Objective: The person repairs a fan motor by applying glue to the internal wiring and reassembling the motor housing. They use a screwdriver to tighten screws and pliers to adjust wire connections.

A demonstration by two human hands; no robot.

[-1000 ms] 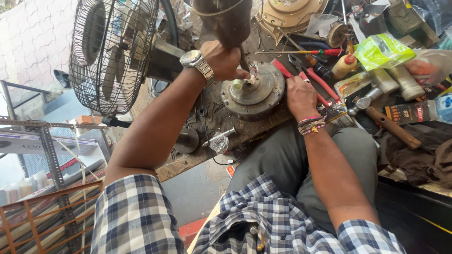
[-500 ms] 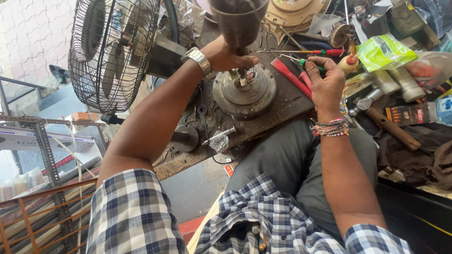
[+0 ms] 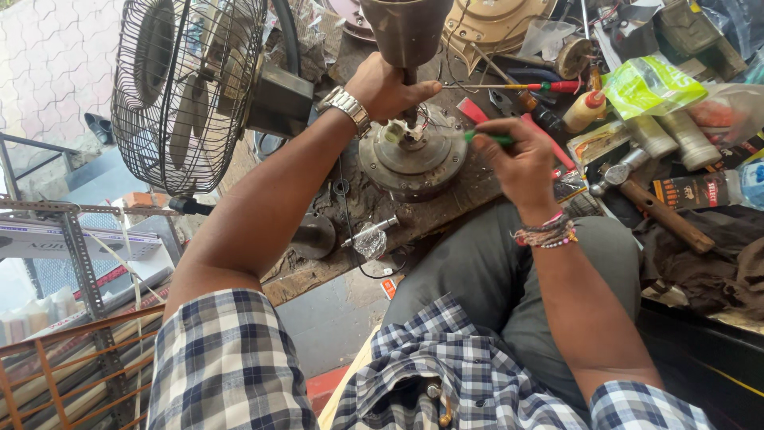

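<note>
The left hand [image 3: 386, 86] covers the shaft it grips above the motor [image 3: 412, 155], so the join between shaft and cone [image 3: 406, 28] is hidden. The cone's top is cut off by the upper edge. The right hand [image 3: 521, 155] hides most of the green tool [image 3: 487, 137]; its tip is too small to make out. The fan [image 3: 187, 84] is cut off at the top. The bottle [image 3: 748, 181] runs off the right edge.
</note>
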